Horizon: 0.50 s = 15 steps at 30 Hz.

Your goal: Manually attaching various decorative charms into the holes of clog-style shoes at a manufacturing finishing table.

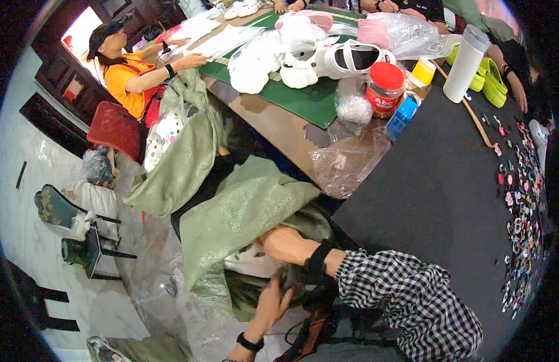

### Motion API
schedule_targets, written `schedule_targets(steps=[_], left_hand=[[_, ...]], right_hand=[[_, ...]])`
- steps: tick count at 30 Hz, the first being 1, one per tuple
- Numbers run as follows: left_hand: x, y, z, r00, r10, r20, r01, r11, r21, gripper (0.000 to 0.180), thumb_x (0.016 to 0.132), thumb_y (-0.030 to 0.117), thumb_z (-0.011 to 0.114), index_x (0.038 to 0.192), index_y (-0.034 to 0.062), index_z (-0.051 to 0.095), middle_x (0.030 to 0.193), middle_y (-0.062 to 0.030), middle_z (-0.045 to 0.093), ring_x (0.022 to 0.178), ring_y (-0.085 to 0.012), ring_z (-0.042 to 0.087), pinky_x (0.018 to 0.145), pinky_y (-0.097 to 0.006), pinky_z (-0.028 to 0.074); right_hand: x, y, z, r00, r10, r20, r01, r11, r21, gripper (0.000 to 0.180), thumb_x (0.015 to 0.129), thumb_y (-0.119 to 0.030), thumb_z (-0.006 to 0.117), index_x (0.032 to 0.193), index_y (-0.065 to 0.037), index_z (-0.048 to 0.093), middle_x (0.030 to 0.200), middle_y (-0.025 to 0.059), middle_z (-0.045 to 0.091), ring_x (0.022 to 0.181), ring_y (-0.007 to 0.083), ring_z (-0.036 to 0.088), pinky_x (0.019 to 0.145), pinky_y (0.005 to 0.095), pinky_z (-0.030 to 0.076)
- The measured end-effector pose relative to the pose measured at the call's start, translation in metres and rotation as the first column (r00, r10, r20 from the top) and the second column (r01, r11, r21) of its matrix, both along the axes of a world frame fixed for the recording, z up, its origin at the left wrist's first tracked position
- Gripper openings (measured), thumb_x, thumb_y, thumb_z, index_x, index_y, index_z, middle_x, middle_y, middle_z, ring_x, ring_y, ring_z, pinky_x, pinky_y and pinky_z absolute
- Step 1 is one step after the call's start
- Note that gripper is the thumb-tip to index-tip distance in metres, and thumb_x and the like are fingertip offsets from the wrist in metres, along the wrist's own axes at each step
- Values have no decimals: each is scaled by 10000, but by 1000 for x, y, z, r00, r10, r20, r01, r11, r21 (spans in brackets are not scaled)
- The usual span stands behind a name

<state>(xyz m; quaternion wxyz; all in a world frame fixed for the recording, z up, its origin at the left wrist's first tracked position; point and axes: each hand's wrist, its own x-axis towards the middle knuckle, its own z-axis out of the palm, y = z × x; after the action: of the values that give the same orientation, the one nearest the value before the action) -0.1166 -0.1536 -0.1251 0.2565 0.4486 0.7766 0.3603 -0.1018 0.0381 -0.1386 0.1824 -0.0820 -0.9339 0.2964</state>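
At the far left of the frame a dark folding stool (pixel 86 247) is seen on the pale floor, and in the upper left a person in an orange shirt (pixel 130 75) is seated at the surface, both hands laid on clear bags. Lower centre, a green woven sack (pixel 243 211) is held open beside the surface. The left hand (pixel 272 304) is seen at the bottom centre, fingers spread wide and pressed against the sack's lower mouth; nothing is gripped in it. Just above it, the right hand (pixel 285 244), with a black wristband and a checked sleeve behind it, is reached into the sack's opening, its fingers hidden inside, so whether anything is grasped cannot be told. A white shoe (pixel 252 262) is glimpsed within the sack, just below that hand. Farther right, a crumpled clear plastic bag (pixel 346 163) is lying at the edge of the dark surface (pixel 436 193); a red-lidded jar (pixel 385 87) and a white tumbler (pixel 466 63) are stood in the upper right, and small coloured charms (pixel 520 211) are scattered along the right edge.
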Motion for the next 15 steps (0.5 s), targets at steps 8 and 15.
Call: schedule_targets(steps=[8,15], left_hand=[[10,-18,-86,923,-363,-128,305,893,-332,275,889,150,569,1121,6,599,1052,-228,631,1018,-398,603,825,-444,509],[-51,-30,-74,989,-46,-138,25,988,-151,317,907,171,555,1162,-9,606,1114,-239,624,1082,-397,585,881,-434,500]], right_hand=[[13,-30,99,981,174,89,-132,924,-360,311,899,-194,496,1103,8,615,1093,261,635,964,424,629,840,477,508],[46,-10,200,879,454,146,-382,853,-357,290,951,-231,541,860,42,578,879,226,628,828,408,604,738,503,464]])
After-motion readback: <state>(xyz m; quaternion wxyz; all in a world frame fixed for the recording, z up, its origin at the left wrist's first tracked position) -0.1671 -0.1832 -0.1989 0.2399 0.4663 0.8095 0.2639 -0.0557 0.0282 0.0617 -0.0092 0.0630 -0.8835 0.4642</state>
